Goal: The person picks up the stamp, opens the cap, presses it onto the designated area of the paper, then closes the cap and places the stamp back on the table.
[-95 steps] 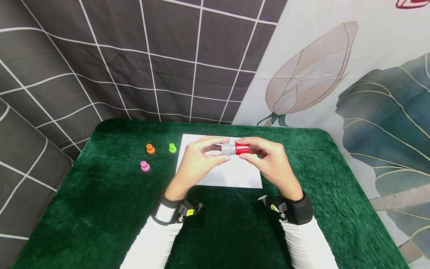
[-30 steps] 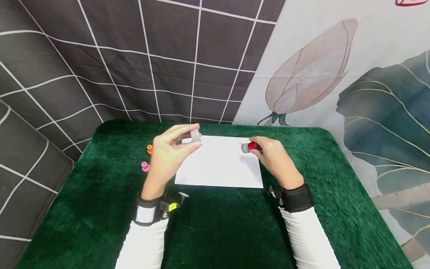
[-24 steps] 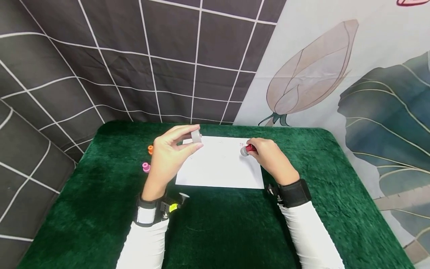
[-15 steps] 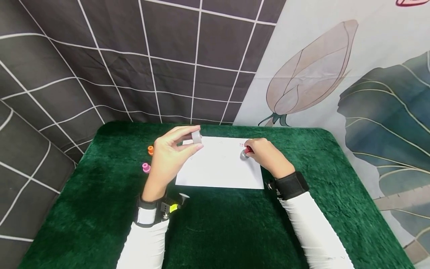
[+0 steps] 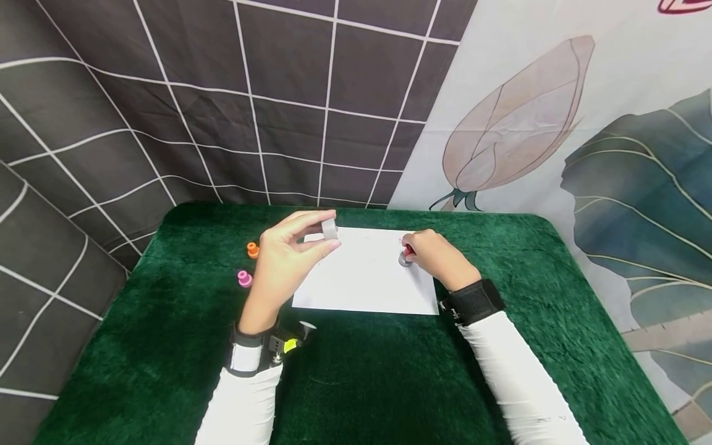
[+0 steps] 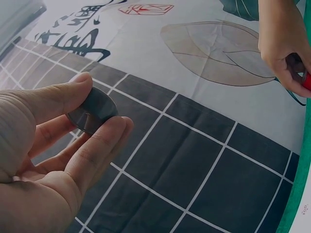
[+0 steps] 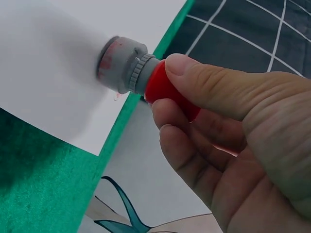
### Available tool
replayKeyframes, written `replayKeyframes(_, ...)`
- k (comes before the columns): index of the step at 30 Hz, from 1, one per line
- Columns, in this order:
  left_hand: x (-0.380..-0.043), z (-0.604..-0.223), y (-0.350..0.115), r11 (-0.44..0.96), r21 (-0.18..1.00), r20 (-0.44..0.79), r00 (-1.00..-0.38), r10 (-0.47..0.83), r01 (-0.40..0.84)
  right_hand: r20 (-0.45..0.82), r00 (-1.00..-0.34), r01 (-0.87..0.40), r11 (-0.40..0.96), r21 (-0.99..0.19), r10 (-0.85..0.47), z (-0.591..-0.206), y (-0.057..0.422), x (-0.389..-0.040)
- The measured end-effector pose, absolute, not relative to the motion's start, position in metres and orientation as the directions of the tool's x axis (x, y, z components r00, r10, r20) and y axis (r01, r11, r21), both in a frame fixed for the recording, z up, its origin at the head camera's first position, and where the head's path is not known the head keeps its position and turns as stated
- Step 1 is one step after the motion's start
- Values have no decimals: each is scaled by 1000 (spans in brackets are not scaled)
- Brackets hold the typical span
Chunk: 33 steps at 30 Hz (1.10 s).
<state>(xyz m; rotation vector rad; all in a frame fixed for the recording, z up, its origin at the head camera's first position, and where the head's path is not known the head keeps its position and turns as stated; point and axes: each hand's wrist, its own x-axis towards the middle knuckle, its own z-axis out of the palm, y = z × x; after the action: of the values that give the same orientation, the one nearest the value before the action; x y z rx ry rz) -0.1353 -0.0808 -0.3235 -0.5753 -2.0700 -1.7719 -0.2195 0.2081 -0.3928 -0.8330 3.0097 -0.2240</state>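
Note:
My right hand (image 5: 439, 259) grips the red handle of a stamp (image 7: 170, 90) between thumb and fingers. Its grey head, smeared red, is tilted down at the right part of a white paper sheet (image 5: 361, 284); whether it presses on the sheet I cannot tell. Small red marks (image 7: 116, 97) show on the paper close to the head. Over the sheet's left edge, my left hand (image 5: 286, 256) pinches a grey stamp cap (image 5: 329, 229) between thumb and fingertips, held up off the paper. In the left wrist view the cap (image 6: 92, 112) looks round and hollow.
Left of my left hand, an orange piece (image 5: 253, 250) and a pink piece (image 5: 245, 279), each a knob on a wider base, stand on the green cloth (image 5: 345, 383). A dark grid-patterned curtain (image 5: 289, 123) hangs behind the table.
The cap has come off the stamp and my hands have parted. During the last second my right hand turned and lowered the stamp toward the sheet; red marks appeared. My left hand stays nearly still.

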Motion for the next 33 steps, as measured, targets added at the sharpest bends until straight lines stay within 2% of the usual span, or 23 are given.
replayKeyframes(33,-138,-325,-76,164,820,542,-836,87,549,-5,-865,-495,855,-156,-502,-400,207,-228)
